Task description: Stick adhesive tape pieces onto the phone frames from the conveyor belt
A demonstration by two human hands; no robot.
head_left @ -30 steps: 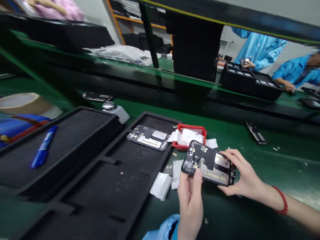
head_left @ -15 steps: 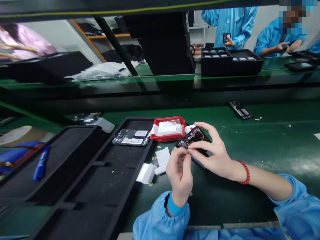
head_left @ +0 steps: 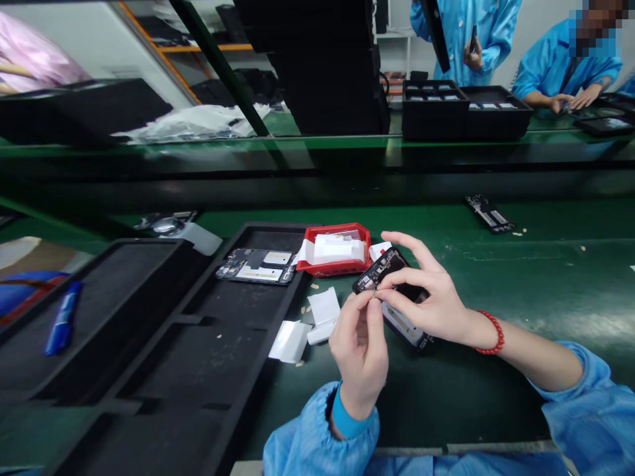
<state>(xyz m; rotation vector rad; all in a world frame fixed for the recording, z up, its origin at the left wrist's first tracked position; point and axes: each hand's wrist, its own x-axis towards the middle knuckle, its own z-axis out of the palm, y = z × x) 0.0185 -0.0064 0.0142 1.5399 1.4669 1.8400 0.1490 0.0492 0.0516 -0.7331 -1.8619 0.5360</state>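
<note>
My right hand point(head_left: 430, 299) is closed around an opened phone body point(head_left: 384, 272), its circuit side up, held just above the green bench. My left hand point(head_left: 360, 342) pinches at the phone's near edge with thumb and fingertips; what it pinches is too small to make out. A red bin point(head_left: 333, 264) of white paper pieces sits just behind the phone. White paper slips point(head_left: 306, 327) lie on the bench left of my left hand. A second opened phone body point(head_left: 256, 266) lies in the far slot of a black foam tray point(head_left: 208, 370).
Another black tray point(head_left: 99, 311) holds a blue marker point(head_left: 61, 318) at left. A loose phone part point(head_left: 490, 213) lies on the green belt point(head_left: 546, 277) far right. Behind a raised shelf stand black trays point(head_left: 464, 109) and co-workers in blue coats point(head_left: 565, 66).
One second ago both hands held the phone flat by its ends. My right hand now covers it from above while my left hand pinches at its near edge. The view has tilted down.
</note>
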